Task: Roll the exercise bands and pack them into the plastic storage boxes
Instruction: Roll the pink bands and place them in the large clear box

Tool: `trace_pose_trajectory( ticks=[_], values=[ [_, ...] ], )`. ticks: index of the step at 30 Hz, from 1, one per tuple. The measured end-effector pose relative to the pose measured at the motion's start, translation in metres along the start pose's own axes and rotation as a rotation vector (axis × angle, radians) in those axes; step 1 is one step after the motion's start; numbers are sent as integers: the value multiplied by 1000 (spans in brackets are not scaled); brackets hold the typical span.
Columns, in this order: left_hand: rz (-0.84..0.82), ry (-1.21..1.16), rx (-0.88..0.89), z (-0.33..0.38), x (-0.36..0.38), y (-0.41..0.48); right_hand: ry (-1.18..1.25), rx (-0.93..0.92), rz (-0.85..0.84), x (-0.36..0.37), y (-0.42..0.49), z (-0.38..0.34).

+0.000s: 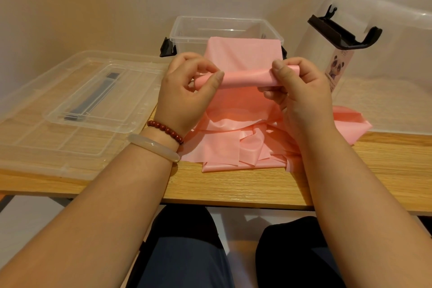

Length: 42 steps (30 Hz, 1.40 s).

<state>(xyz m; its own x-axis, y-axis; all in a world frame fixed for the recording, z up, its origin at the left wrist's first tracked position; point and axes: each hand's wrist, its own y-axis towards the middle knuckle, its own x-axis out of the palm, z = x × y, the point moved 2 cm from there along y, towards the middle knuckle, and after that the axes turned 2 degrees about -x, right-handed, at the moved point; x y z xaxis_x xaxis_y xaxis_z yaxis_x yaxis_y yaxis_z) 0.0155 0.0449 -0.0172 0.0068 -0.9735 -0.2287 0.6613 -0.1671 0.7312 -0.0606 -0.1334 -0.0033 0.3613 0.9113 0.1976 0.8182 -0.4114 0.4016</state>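
Both hands, left hand & right hand, pinch a half-rolled pink band just in front of the clear box; its loose end drapes over the box's front.

band: thin pink rubbery sheet, smooth, soft satin sheen, creased where heaped
storage box: clear hard plastic, glossy; black plastic latches
lid: clear plastic, ribbed, slightly cloudy; grey handle strip
upright box: frosted translucent plastic, black plastic clip, paper panda label
tabletop: light wood-grain, matt, smooth
bangle: pale, milky, polished
bead bracelet: dark red, glossy beads
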Motion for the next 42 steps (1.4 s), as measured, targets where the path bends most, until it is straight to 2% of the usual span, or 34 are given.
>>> trace_pose_trajectory(
  ticks=[8,14,16,21,26,29,32,37,40,42],
  values=[
    [60,-14,28,3,-2,0,-88,22,29,1,-2,-1],
    [13,28,22,2,0,0,-97,30,37,-1,2,2],
    [-17,19,-64,-1,2,0,-143,30,72,-1,2,4],
    [-54,-33,-439,-5,2,1,-252,28,181,-2,3,9],
    [-27,-329,-689,0,6,-2,-257,69,167,-3,3,9],
    [-9,-404,-712,3,8,-2,-311,53,170,-5,3,8],
    [-18,-490,-747,3,9,-1,-226,21,178,-6,4,4],
    [6,-826,-809,7,13,10,-59,7,166,-8,5,2],
    [46,-858,-799,10,10,21,-110,-29,168,-9,5,1],
    [28,-779,-765,12,8,29,-109,-36,182,-8,4,0]
  ],
)
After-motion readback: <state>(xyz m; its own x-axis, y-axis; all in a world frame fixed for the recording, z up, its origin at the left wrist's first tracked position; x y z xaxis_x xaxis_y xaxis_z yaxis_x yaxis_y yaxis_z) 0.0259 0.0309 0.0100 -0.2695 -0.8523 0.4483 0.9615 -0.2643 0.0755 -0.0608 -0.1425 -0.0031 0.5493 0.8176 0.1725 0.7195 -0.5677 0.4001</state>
